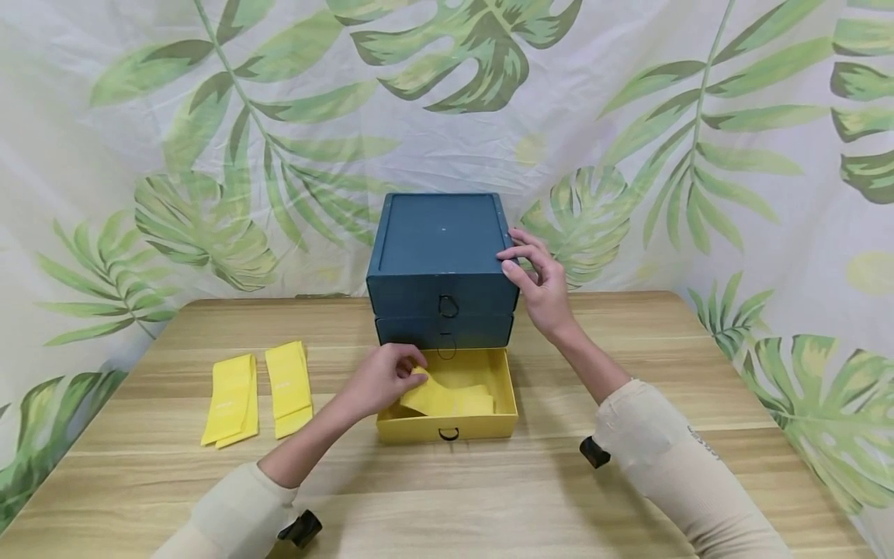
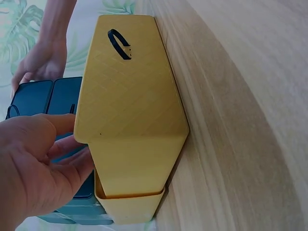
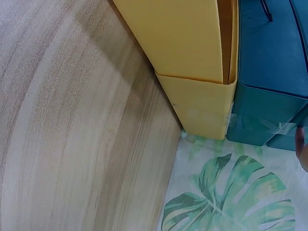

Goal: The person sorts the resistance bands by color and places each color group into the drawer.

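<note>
A dark blue drawer box stands at the back of the table, with its yellow bottom drawer pulled out. Inside that drawer lies a folded yellow cloth, one end raised towards my left hand. The thumb and fingertips of this hand pinch the raised end; in the left wrist view the drawer wall hides the fingertips. My right hand rests against the box's upper right edge, fingers spread over the top and side. Only a finger of it shows in the right wrist view.
Two more folded yellow cloths with small white print lie side by side on the wooden table, left of the drawer. Black loop pulls are on the drawer fronts. A leaf-patterned curtain hangs behind the table.
</note>
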The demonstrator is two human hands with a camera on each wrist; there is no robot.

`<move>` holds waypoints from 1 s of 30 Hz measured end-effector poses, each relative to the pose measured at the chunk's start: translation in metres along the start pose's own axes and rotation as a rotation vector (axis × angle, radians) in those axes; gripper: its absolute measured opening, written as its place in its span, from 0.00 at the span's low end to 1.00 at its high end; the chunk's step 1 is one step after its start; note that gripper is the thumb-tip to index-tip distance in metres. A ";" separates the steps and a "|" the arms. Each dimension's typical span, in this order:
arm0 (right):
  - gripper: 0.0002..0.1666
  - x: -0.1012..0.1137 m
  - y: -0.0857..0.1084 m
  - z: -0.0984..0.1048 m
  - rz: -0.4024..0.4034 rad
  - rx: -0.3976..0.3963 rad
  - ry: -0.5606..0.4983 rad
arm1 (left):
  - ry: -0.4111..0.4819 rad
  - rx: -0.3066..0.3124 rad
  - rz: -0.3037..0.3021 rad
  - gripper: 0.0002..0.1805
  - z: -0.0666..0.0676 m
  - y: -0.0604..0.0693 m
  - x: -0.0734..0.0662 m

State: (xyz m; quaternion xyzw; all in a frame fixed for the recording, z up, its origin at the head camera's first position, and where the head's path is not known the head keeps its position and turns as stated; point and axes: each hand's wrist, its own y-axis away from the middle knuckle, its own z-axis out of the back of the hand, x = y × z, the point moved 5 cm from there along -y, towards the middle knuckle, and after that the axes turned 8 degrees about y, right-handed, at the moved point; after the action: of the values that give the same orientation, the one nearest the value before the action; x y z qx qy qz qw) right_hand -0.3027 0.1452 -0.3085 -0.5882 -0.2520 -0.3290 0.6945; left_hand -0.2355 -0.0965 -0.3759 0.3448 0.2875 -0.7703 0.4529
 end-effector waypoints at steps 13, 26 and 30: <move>0.14 -0.001 0.000 -0.001 0.002 0.000 0.003 | -0.089 -0.015 -0.078 0.04 0.016 0.004 0.000; 0.15 0.000 0.000 0.000 0.015 0.001 0.004 | 0.084 -0.126 0.032 0.07 0.096 0.019 0.040; 0.16 -0.001 0.000 0.000 0.023 0.002 0.008 | -0.012 -0.191 0.071 0.08 0.120 0.023 0.067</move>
State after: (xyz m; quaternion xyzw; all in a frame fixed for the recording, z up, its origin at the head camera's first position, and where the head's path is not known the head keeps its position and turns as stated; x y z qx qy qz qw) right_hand -0.3030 0.1456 -0.3089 -0.5889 -0.2428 -0.3231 0.6999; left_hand -0.2704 -0.2301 -0.3605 0.3054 0.3444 -0.7250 0.5123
